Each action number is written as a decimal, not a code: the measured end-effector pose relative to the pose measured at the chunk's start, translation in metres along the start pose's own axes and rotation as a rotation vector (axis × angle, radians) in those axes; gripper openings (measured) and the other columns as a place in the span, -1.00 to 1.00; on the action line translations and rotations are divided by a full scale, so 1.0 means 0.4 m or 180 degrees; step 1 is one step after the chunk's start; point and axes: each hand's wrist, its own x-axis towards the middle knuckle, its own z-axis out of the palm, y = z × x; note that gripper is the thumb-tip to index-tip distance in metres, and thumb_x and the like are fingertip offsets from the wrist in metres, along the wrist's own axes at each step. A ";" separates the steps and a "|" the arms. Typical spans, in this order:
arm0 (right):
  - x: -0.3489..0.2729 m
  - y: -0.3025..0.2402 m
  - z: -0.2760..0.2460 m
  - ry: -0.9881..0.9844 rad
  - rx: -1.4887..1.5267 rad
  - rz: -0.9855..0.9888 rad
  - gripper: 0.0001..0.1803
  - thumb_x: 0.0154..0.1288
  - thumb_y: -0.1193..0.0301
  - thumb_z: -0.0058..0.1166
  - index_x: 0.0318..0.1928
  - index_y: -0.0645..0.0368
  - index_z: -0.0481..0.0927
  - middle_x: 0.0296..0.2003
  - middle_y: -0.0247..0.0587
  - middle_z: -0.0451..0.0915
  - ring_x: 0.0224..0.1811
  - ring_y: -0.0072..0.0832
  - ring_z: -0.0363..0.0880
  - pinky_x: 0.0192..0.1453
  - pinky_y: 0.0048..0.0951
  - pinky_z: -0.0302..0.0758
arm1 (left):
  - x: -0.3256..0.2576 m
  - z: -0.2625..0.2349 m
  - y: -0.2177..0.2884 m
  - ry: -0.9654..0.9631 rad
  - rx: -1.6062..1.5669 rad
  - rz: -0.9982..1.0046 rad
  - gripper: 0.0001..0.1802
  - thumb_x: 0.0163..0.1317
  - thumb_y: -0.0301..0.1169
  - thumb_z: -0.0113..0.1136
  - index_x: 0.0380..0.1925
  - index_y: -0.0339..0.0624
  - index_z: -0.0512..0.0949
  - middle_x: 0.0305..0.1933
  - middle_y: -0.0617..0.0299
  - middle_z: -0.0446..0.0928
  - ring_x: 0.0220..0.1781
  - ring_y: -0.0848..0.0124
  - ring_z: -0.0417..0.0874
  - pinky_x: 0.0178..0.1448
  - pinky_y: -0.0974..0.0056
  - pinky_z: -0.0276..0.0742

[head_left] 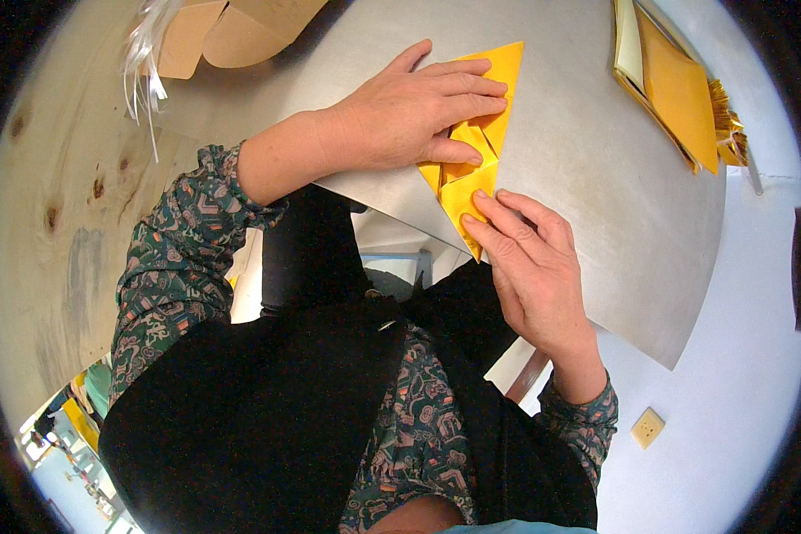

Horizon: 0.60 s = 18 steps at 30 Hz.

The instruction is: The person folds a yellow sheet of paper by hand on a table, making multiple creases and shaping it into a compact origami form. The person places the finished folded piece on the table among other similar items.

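On my feed, the left hand point(405, 116) lies spread on folded yellow paper point(465, 196), presumably steadying it against the surface point(614, 205); the right hand point(538, 280) touches its near tip, whether pinching I can't tell

Dark green patterned sleeves point(176, 254) are emerging beside a black vest point(258, 392); black trousers point(307, 254) are showing beyond the vest.
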 end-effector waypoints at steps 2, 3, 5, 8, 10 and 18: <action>-0.001 0.000 -0.001 -0.0015 -0.0006 -0.0008 -0.53 0.16 0.53 0.21 0.13 0.06 0.70 0.25 -0.26 0.62 0.30 -0.23 0.52 0.33 -0.17 0.47 | 0.001 0.000 0.000 -0.0008 -0.0001 -0.0010 -0.34 0.38 0.08 0.25 0.38 0.04 0.48 0.49 0.25 0.44 0.66 0.32 0.19 0.67 -0.29 -0.08; -0.002 0.000 -0.001 -0.0025 -0.0015 -0.0018 -0.53 0.16 0.54 0.21 0.13 0.06 0.70 0.25 -0.26 0.62 0.30 -0.23 0.52 0.33 -0.17 0.47 | 0.001 0.000 0.001 -0.0023 -0.0021 -0.0010 -0.32 0.34 0.04 0.29 0.39 0.05 0.46 0.50 0.27 0.43 0.67 0.31 0.20 0.65 -0.31 -0.06; 0.001 0.001 -0.006 -0.0057 0.0004 -0.0029 -0.53 0.18 0.55 0.20 0.14 0.08 0.69 0.26 -0.24 0.62 0.30 -0.21 0.52 0.34 -0.17 0.47 | 0.003 -0.002 -0.002 -0.0059 -0.0014 -0.0008 -0.26 0.26 -0.04 0.37 0.43 0.07 0.42 0.52 0.32 0.41 0.67 0.30 0.21 0.62 -0.34 -0.02; 0.010 -0.002 -0.026 -0.0099 0.0224 0.0019 -0.53 0.21 0.57 0.17 0.17 0.13 0.66 0.27 -0.17 0.60 0.29 -0.15 0.52 0.35 -0.17 0.46 | 0.003 -0.003 -0.002 -0.0031 -0.0030 0.0044 -0.25 0.25 -0.04 0.38 0.42 0.06 0.42 0.52 0.32 0.40 0.66 0.29 0.22 0.61 -0.34 -0.01; 0.022 0.004 -0.049 -0.0036 0.0530 0.0109 -0.54 0.24 0.57 0.14 0.19 0.17 0.63 0.27 -0.12 0.58 0.29 -0.12 0.53 0.37 -0.15 0.46 | 0.004 -0.005 -0.001 0.0027 -0.0111 0.0065 -0.28 0.26 -0.01 0.36 0.38 0.01 0.46 0.49 0.29 0.43 0.65 0.30 0.23 0.62 -0.34 -0.01; 0.114 0.121 -0.092 0.0060 -0.0014 0.0247 -0.60 0.37 0.55 0.04 0.20 0.23 0.59 0.23 0.03 0.60 0.21 -0.04 0.58 0.33 -0.14 0.52 | 0.006 -0.009 0.000 -0.0031 -0.0149 0.0079 -0.21 0.22 -0.03 0.40 0.42 -0.02 0.41 0.52 0.24 0.39 0.68 0.19 0.18 0.62 -0.35 -0.01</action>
